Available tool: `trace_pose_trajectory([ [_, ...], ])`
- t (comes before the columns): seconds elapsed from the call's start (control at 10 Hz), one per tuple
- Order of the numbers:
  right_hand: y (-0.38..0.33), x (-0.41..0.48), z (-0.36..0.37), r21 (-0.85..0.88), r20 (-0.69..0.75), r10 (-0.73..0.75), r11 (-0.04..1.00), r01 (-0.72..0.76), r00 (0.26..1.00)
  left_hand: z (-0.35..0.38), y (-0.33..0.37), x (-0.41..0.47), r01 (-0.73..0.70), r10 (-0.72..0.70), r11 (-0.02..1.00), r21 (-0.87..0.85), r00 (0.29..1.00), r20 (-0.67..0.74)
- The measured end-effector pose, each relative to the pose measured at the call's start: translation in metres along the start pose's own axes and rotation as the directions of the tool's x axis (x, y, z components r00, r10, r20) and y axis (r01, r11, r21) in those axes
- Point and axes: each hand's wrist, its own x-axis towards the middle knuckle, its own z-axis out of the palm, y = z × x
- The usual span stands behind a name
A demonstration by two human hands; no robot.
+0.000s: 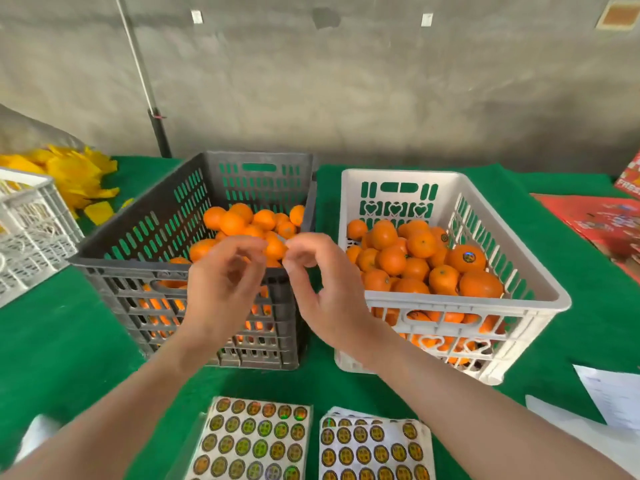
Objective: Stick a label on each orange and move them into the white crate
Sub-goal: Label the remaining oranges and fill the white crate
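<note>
A dark grey crate (114, 271) at centre left holds loose oranges (232, 221). To its right, the white crate (540, 285) is filled with oranges (391, 259), and one of them shows a round label (469, 257). Both hands hover close together over the dark crate's near right corner. My right hand (325, 285) pinches a small pale label (282, 240) at its fingertips. My left hand (225, 282) has loosely curled fingers beside it and holds no orange. Two label sheets (256, 441) (374, 448) lie on the green cloth in front of me.
Another white crate (31, 230) stands at the left edge, with yellow pieces (76, 174) behind it. Red boxes (602, 223) lie at the right and white papers (613, 393) at the near right. A concrete wall runs behind the table.
</note>
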Motion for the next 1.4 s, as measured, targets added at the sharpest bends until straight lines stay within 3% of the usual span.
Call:
trace_pose_trajectory([
  [0.1, 0.019, 0.049, 0.033, -0.095, 0.097, 0.164, 0.983, -0.155, 0.982, -0.036, -0.026, 0.040, 0.089, -0.079, 0.993, 0.080, 0.990, -0.117],
  [0.2, 0.046, 0.083, 0.064, -0.280, 0.229, 0.245, 0.943, -0.177, 0.942, -0.064, -0.062, 0.077, 0.210, -0.199, 0.964, 0.165, 0.976, -0.086],
  [0.3, 0.069, 0.098, 0.091, -0.428, 0.328, 0.316, 0.890, -0.158, 0.890, -0.074, -0.101, 0.108, 0.258, -0.290, 0.917, 0.303, 0.955, 0.066],
  [0.4, 0.089, 0.095, 0.110, -0.535, 0.357, 0.390, 0.830, -0.156, 0.849, -0.066, -0.136, 0.137, 0.211, -0.360, 0.870, 0.445, 0.889, 0.282],
  [0.5, 0.101, 0.089, 0.114, -0.579, 0.337, 0.409, 0.801, -0.156, 0.848, -0.049, -0.169, 0.164, -0.019, -0.463, 0.690, 0.723, 0.757, 0.462],
  [0.6, 0.106, 0.087, 0.116, -0.616, 0.337, 0.444, 0.771, -0.162, 0.830, -0.035, -0.210, 0.177, -0.191, -0.595, 0.582, 0.791, 0.563, 0.574],
  [0.7, 0.109, 0.086, 0.117, -0.636, 0.350, 0.468, 0.754, -0.161, 0.811, -0.025, -0.243, 0.178, -0.311, -0.711, 0.503, 0.806, 0.382, 0.591],
  [0.8, 0.110, 0.085, 0.116, -0.631, 0.360, 0.502, 0.752, -0.191, 0.787, -0.014, -0.268, 0.175, -0.386, -0.799, 0.408, 0.828, 0.289, 0.528],
  [0.9, 0.109, 0.083, 0.117, -0.612, 0.355, 0.530, 0.754, -0.237, 0.770, -0.009, -0.279, 0.169, -0.189, -0.792, 0.469, 0.863, 0.341, 0.506],
  [1.0, 0.109, 0.084, 0.116, -0.607, 0.354, 0.539, 0.754, -0.251, 0.765, -0.004, -0.289, 0.164, 0.091, -0.756, 0.556, 0.826, 0.468, 0.457],
  [1.1, 0.106, 0.087, 0.115, -0.596, 0.328, 0.544, 0.754, -0.277, 0.772, -0.002, -0.257, 0.172, 0.240, -0.685, 0.680, 0.693, 0.545, 0.483],
  [1.2, 0.103, 0.091, 0.113, -0.570, 0.228, 0.518, 0.758, -0.318, 0.825, -0.006, -0.217, 0.190, 0.372, -0.548, 0.836, 0.404, 0.614, 0.569],
  [1.3, 0.098, 0.093, 0.110, -0.476, 0.070, 0.435, 0.806, -0.353, 0.898, -0.024, -0.176, 0.199, 0.407, -0.445, 0.891, 0.202, 0.692, 0.569],
  [1.4, 0.088, 0.097, 0.103, -0.285, -0.066, 0.387, 0.876, -0.389, 0.920, -0.044, -0.139, 0.184, 0.537, -0.418, 0.837, -0.106, 0.753, 0.508],
])
